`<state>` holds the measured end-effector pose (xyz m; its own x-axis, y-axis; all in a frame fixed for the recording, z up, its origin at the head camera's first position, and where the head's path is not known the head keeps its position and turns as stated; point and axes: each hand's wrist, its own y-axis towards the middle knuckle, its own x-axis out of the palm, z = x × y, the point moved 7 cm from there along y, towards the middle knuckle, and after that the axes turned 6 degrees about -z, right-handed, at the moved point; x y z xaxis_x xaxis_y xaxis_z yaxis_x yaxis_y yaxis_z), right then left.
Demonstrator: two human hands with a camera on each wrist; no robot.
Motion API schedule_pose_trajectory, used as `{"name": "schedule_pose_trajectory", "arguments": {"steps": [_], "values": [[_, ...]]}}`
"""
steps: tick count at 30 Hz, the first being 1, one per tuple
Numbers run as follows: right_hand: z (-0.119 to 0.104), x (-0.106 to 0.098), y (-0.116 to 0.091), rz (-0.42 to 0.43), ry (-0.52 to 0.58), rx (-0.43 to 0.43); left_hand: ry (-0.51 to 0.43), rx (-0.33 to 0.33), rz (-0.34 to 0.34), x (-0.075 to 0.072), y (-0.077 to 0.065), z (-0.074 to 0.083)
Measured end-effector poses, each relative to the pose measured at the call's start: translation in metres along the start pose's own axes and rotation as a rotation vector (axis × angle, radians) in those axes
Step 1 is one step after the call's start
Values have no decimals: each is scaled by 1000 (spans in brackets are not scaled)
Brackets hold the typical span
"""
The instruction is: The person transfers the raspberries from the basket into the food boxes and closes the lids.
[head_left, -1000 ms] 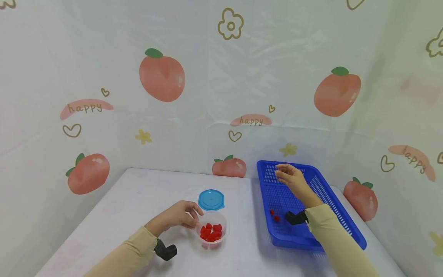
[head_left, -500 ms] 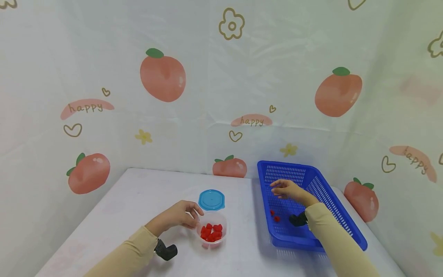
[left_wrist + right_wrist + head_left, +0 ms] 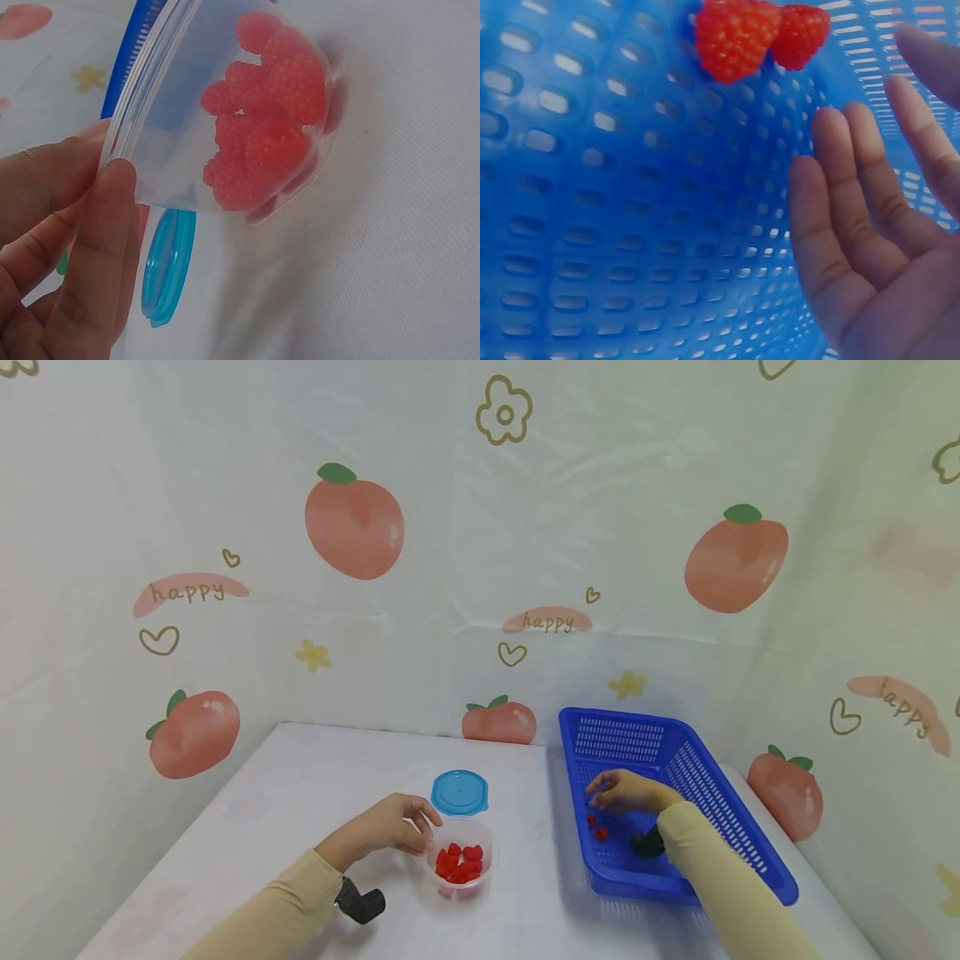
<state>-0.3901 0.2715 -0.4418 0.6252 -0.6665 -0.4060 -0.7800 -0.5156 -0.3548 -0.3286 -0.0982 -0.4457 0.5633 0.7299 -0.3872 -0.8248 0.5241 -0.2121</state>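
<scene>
My left hand (image 3: 390, 825) pinches the rim of a clear plastic tub (image 3: 491, 843) between thumb and fingers. Inside the tub, several raspberries (image 3: 262, 112) lie heaped at the bottom. Over on the right, my right hand (image 3: 626, 792) hangs within a blue plastic basket (image 3: 600, 870), fingers relaxed and holding nothing. Two raspberries rest on the basket floor close to those fingertips: a larger raspberry (image 3: 735, 37) and, beside it, a smaller raspberry (image 3: 802, 36).
A blue lid (image 3: 460, 792) lies on the white table (image 3: 337, 760) just behind the tub. The basket's slotted walls rise around my right hand. A white curtain (image 3: 450, 677) printed with fruit stands behind the table.
My right hand has come down and nearer from the far end of the basket toward the two raspberries. The left hand and the tub have stayed in place.
</scene>
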Motion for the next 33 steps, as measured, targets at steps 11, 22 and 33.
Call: {"name": "schedule_pose_trajectory", "arguments": {"steps": [11, 22, 33], "values": [[6, 11, -3, -14, -57, 136, -6, 9, -8, 1, 0, 1], [7, 16, 1, -17, -91, 161, 6, -6, 7, 1, -1, 2], [5, 18, 1, -32, -145, 151, 21, -19, 24, 1, 0, 0]]}}
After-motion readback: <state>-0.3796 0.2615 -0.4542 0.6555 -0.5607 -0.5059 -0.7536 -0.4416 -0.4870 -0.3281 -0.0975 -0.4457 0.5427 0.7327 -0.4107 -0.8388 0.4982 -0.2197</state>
